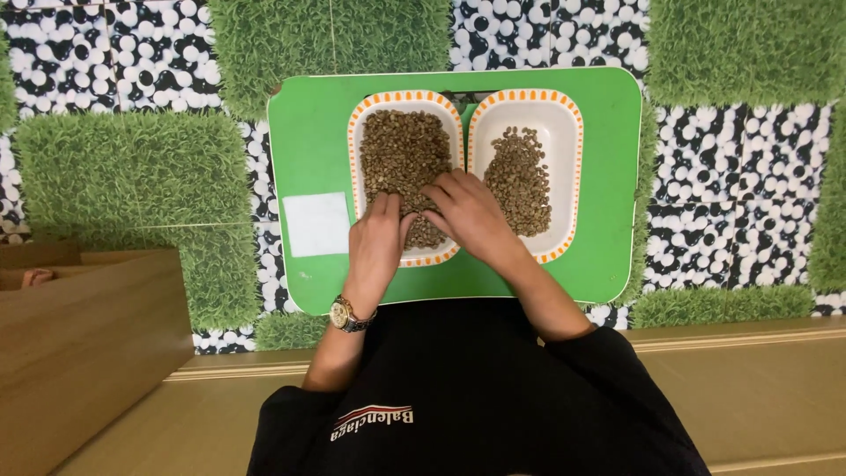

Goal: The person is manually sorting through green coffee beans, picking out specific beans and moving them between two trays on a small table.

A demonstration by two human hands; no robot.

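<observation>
Both hands down in the left dish: left hand flat on the beans with fingers slightly spread, right hand reaching across the rim between the two dishes, fingers curled into the pile; cannot tell if any bean is pinched. Underneath, green tray on a floor of grass and pebble-pattern tiles. Left dish, white with orange rim, nearly full of brownish beans. Right dish, just beside it, holding a smaller heap. White paper square at the tray's left side. Wristwatch on the left wrist.
</observation>
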